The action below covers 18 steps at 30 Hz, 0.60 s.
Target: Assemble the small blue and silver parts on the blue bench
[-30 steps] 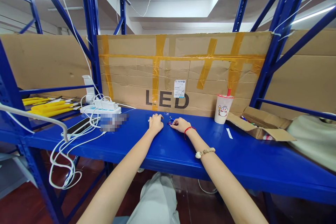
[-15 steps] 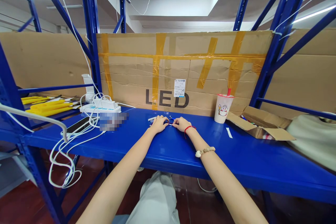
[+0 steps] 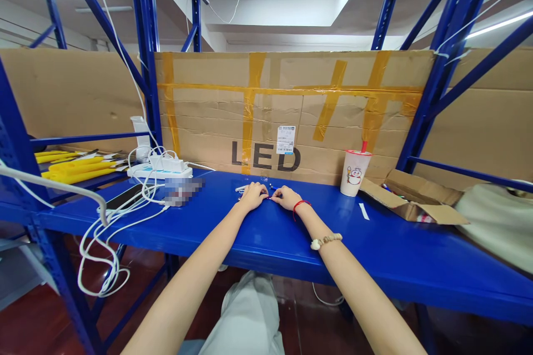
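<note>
On the blue tabletop [image 3: 266, 227], my left hand [image 3: 252, 197] and my right hand [image 3: 285, 198] are close together, fingertips almost meeting. The fingers of both are closed in a pinch. A tiny thin dark-reddish piece [image 3: 268, 198] shows between the fingertips; its kind is too small to make out, and the fingers cover most of it. Just behind the right fingers lies a slim blue item [image 3: 272, 187], partly hidden. Some whitish slender items [image 3: 240, 189] lie beside the left hand, partly covered by it.
A paper cup [image 3: 355, 173] with a red straw and an open cardboard box [image 3: 420, 194] stand to the right, with a white strip [image 3: 363, 211] nearby. Leftward are a power strip [image 3: 160, 169], tangled white cables [image 3: 109, 266], a phone [image 3: 124, 198] and yellow-handled tools [image 3: 83, 169].
Both hands stay in nearly the same place. Between the fingertips, a whitish bit showed earlier; now a dark-reddish bit shows. The view has shifted very slightly.
</note>
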Each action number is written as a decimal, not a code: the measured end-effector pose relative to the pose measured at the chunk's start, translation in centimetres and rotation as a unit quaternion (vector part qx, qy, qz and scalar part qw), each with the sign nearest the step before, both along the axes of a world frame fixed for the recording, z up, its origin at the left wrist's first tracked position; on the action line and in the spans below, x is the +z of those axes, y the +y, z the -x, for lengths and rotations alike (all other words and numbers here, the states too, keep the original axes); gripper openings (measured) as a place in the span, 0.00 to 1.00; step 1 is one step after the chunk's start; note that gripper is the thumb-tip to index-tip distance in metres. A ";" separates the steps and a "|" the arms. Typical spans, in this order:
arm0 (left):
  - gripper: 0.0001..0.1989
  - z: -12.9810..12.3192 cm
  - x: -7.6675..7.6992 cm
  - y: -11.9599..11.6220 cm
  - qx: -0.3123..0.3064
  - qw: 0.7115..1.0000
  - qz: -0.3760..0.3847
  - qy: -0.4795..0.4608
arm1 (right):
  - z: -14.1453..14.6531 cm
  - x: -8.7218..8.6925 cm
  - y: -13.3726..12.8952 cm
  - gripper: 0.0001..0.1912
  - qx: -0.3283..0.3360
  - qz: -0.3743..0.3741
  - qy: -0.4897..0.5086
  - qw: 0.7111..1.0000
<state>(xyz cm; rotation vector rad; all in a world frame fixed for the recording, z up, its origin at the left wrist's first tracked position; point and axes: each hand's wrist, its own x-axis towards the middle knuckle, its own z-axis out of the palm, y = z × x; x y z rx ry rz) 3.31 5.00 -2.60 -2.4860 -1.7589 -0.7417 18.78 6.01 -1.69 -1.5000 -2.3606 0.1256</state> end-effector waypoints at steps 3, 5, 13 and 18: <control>0.07 -0.1 -0.1 0.0 -0.008 1.000 -0.008 -0.019 | 0.0 0.0 0.0 0.08 -0.008 0.003 -0.007 1.000; 0.06 -0.1 -0.3 0.3 -0.014 0.998 -0.019 -0.050 | 0.0 -0.1 0.0 0.09 -0.016 0.007 -0.001 1.000; 0.03 -0.5 -0.8 1.4 -0.092 0.933 -0.001 -0.349 | 0.3 -0.3 0.5 0.07 -0.015 -0.026 0.084 0.996; 0.01 -1.0 -0.2 1.1 -0.072 0.889 0.018 -0.453 | 0.2 -0.2 0.5 0.06 0.003 -0.071 0.136 0.988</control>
